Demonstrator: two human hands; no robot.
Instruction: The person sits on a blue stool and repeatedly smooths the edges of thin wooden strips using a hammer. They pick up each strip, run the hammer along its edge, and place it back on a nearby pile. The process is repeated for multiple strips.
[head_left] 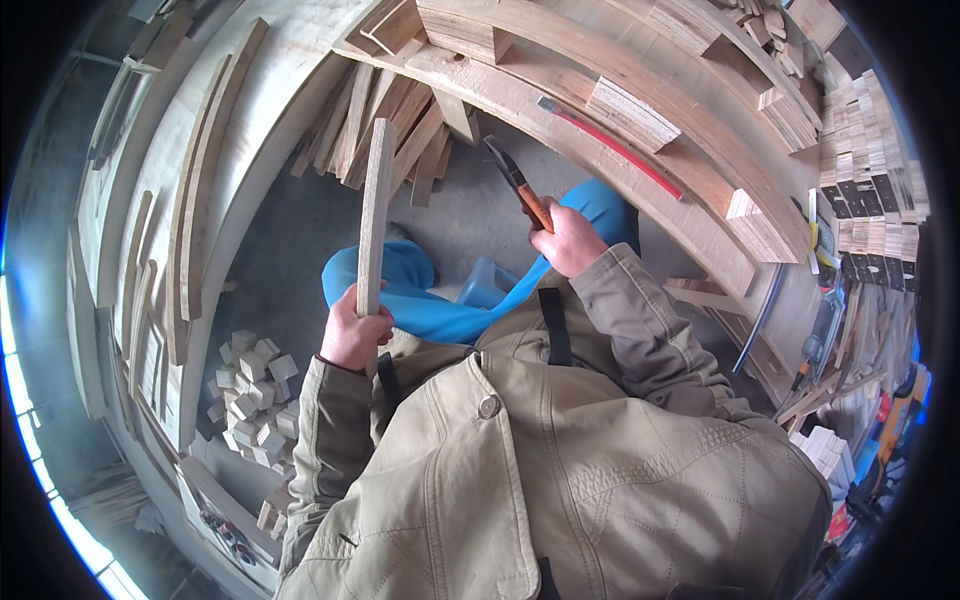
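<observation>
My left hand (357, 330) is closed round the lower part of a long, pale wooden strip (375, 205). The strip stands nearly upright in front of my body, its far end free. In my right hand (571, 240) is a hammer (518, 182) with an orange and black handle. Its dark head points up and to the left, apart from the strip. Beyond the hammer, a long red tool (625, 155) with a grey end lies along the edge of a curved wooden frame (490, 82).
Small wood blocks (258, 385) are heaped at the lower left. Loose offcuts (405, 130) lie under the frame. A panel with battens (215, 180) fills the left side. Stacked timber pieces (865, 180) and a blue rod (760, 318) are at the right.
</observation>
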